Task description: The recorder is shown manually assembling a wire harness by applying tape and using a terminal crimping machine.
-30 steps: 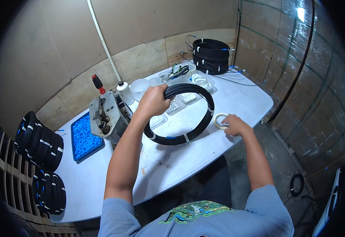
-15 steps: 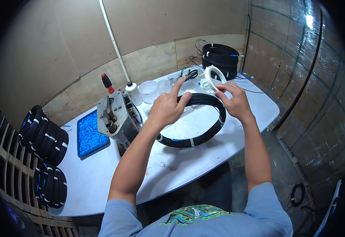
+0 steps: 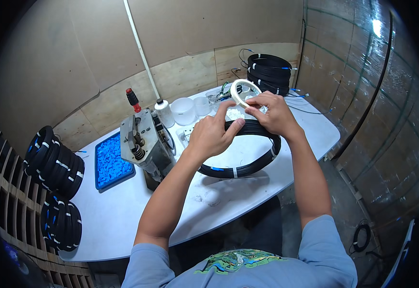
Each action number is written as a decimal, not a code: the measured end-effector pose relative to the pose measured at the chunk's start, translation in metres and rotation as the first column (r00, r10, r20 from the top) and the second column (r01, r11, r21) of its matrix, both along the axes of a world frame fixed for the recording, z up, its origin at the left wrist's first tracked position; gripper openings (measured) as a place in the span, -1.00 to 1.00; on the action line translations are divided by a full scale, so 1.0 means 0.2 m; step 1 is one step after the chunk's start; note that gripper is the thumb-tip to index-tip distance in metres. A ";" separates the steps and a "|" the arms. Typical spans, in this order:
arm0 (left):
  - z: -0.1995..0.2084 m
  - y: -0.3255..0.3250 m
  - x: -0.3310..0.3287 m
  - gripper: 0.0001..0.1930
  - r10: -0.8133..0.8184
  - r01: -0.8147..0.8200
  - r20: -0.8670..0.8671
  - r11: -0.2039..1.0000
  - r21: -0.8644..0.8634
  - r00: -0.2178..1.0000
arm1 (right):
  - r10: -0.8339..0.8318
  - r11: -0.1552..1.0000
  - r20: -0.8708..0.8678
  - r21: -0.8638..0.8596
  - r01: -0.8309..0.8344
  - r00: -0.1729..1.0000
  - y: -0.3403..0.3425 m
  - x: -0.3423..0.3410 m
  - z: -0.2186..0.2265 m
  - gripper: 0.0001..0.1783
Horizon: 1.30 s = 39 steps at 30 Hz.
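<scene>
A coil of black cable (image 3: 252, 169) bound with white bands is tilted up over the white table. My left hand (image 3: 212, 133) grips its upper left side, thumb at the coil and index finger stretched toward the tape; the other fingers are mostly hidden. Between the thumb and fingers of my right hand (image 3: 277, 115) is a roll of white tape (image 3: 235, 89), held upright just above the coil's far side. The roll's lower edge comes close to my left index fingertip. Whether a strip of tape runs between them I cannot tell.
Left of the coil stands a metal bench press (image 3: 140, 139), beside a blue tray (image 3: 115, 185) of small blue pieces. A white bottle (image 3: 163, 114) and plastic tubs (image 3: 183, 113) line the back. Stacked black coils stand at the left (image 3: 58, 168) and far right (image 3: 268, 77).
My right hand has brought the tape roll left and nearer my left hand. The coil and my left hand have shifted slightly right.
</scene>
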<state>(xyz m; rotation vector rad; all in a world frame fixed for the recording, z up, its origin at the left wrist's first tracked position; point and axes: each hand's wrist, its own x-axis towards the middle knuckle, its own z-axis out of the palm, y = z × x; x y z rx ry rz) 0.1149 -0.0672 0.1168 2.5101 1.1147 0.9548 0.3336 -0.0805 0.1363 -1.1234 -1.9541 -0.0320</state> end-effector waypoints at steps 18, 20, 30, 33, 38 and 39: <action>-0.07 0.04 -0.06 -0.78 0.076 -0.072 0.173 0.997 -0.025 0.982 | 0.163 0.987 0.234 -0.044 -0.157 0.958 0.03 -0.02 0.09 -0.77; -0.07 0.04 -0.06 -0.79 0.064 -0.059 0.181 0.998 -0.030 0.981 | 0.174 0.978 0.218 -0.156 -0.141 0.960 0.02 0.02 0.11 -0.76; -0.03 0.03 -0.10 -0.54 0.080 -0.072 0.120 0.995 -0.070 0.990 | -0.229 0.969 0.039 0.102 0.224 0.973 -0.05 0.11 0.22 -0.75; -0.01 0.02 -0.10 -0.52 0.089 -0.090 -0.032 0.994 -0.058 0.996 | -0.255 0.965 0.058 -0.039 0.258 0.965 -0.16 0.02 0.35 -0.70; -0.05 0.05 -0.05 -0.64 0.161 -0.151 -0.124 0.985 0.083 0.979 | -0.219 0.941 0.140 -0.233 0.247 0.966 -0.11 -0.11 0.46 -0.71; -0.05 0.04 -0.04 -0.64 0.158 -0.148 -0.127 0.986 0.083 0.979 | -0.179 0.929 0.212 -0.285 0.236 0.961 -0.09 -0.13 0.48 -0.71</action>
